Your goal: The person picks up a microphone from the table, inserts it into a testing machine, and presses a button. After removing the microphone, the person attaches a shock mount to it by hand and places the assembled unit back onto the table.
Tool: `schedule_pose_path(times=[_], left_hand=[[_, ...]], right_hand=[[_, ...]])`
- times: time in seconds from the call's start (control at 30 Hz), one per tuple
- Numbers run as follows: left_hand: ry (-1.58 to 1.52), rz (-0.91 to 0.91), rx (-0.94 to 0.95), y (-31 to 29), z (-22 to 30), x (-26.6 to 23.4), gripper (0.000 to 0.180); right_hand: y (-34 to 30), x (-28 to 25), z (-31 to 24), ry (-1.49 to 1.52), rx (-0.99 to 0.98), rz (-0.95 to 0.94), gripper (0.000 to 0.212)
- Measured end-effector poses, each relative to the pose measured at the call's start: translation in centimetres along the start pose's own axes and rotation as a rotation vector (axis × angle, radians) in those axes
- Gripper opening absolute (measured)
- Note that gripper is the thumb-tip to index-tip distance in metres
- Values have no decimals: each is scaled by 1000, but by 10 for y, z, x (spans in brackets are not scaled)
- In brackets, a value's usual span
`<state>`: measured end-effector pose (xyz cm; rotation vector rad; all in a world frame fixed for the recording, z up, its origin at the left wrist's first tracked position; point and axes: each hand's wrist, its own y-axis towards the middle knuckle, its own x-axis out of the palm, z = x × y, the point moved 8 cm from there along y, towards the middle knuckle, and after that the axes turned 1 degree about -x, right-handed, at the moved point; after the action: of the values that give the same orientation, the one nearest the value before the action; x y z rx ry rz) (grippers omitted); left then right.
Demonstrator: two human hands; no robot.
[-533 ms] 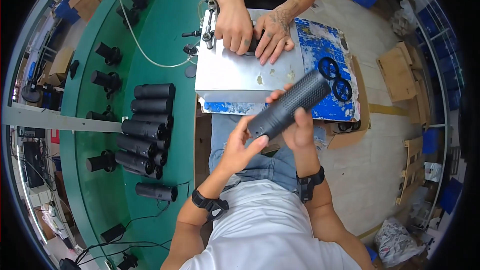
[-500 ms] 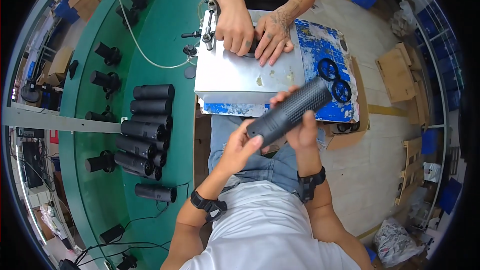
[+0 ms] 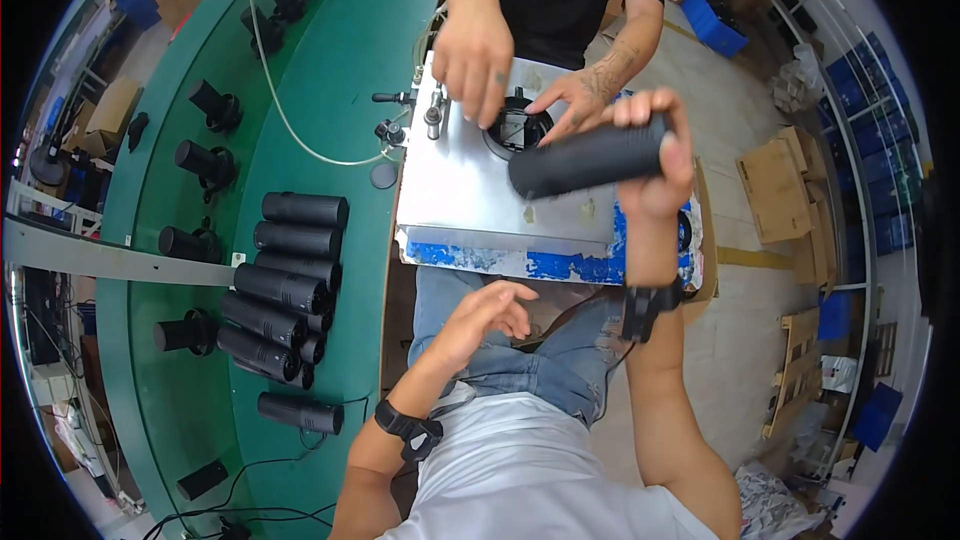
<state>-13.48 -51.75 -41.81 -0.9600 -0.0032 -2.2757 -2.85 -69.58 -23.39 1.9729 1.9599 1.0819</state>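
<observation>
My right hand [image 3: 655, 155] is wrapped round one end of a black cylinder [image 3: 580, 162], raised over the metal box and lying nearly level. Slightly blurred by motion, the cylinder shows little of its surface pattern. My left hand [image 3: 485, 320] is apart from it, above my lap, with loosely curled fingers and nothing held. Across from me, a co-worker's two hands [image 3: 475, 70] are near a round black fitting [image 3: 520, 128] on top of the silvery metal box [image 3: 460, 190]. Part of that fitting lies behind the cylinder and a hand.
On the green bench [image 3: 345, 70] to the left lies a stack of black cylinders [image 3: 265, 315], with one more [image 3: 300, 412] nearer me. Several black cylinders on round holders line the bench's side. A clamp [image 3: 433, 115] stands on the metal box. Cardboard boxes [image 3: 775, 185] lie at right.
My left hand has let go of the cylinder and dropped toward my lap. The right has raised and turned it over the box. The co-worker's hands have parted, exposing the round fitting.
</observation>
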Motion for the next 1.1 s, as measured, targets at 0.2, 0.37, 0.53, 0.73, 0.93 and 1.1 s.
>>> schedule_pose_path(times=[0.2,0.37,0.53,0.73,0.93,1.1], left_hand=[[134,194,31,-12,0,-44,28],[152,244,66,-5,5,-47,22],[601,467,365,-10,64,-46,14],[1253,752,838,-3,142,-38,15],[1724,949,876,22,124,-40,25],[1705,954,837,26,120,-43,28]], right_hand=[[7,15,-14,-208,119,-153,52],[-26,5,-8,-361,94,-210,36],[-34,-23,13,-541,215,-108,40],[-42,-39,12,-408,177,33,43],[-46,-37,17,-363,166,41,48],[-42,-38,15,-347,160,47,50]])
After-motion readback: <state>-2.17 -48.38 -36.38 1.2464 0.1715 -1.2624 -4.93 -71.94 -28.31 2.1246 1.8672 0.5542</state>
